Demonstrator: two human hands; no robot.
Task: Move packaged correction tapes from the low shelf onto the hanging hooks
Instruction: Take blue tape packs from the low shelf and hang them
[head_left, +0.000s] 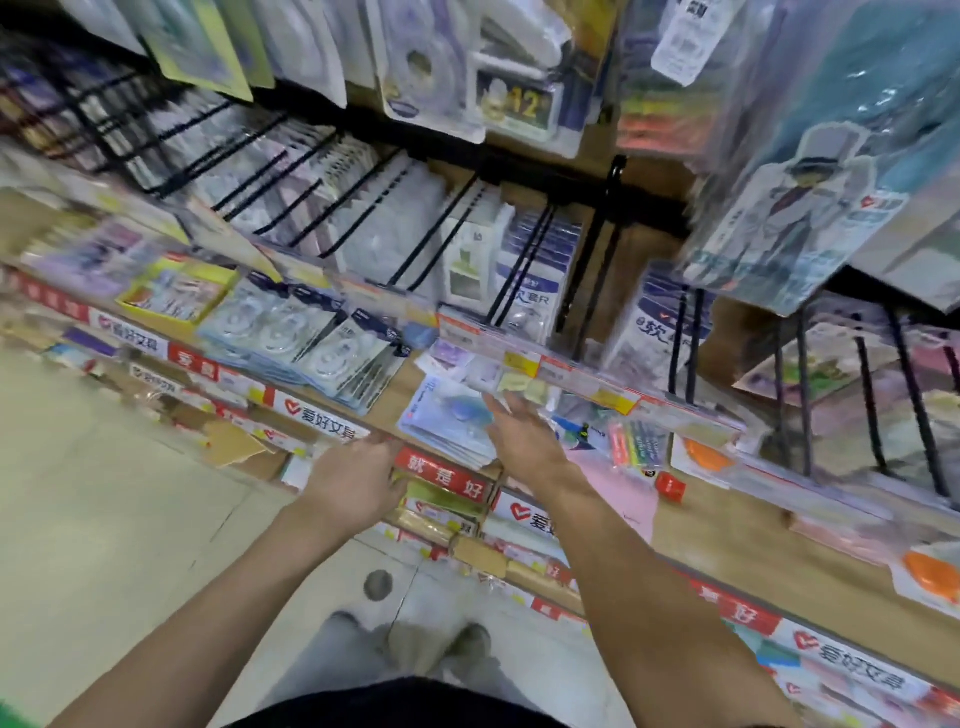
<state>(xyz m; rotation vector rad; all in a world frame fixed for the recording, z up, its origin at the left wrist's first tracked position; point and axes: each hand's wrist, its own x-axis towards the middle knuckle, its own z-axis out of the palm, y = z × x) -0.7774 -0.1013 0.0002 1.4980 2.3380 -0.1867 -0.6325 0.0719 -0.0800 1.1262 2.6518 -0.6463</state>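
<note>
A stack of packaged correction tapes (447, 415) in pale blue cards lies on the low wooden shelf (395, 395). More correction tape packs (306, 348) lie fanned out to its left. My right hand (519, 431) reaches over the stack's right side with fingers straight, holding nothing. My left hand (358, 478) rests at the shelf's front edge beside the stack, fingers relaxed. Black hanging hooks (436, 239) jut out above the shelf, several carrying packs; the frame is blurred.
Highlighters (636, 444) and a small red box (670, 488) lie right of the stack on a pink sheet. A clear price rail (545, 364) overhangs the shelf. Large hanging packs (810, 156) crowd the upper right. Floor and my shoes (410, 644) are below.
</note>
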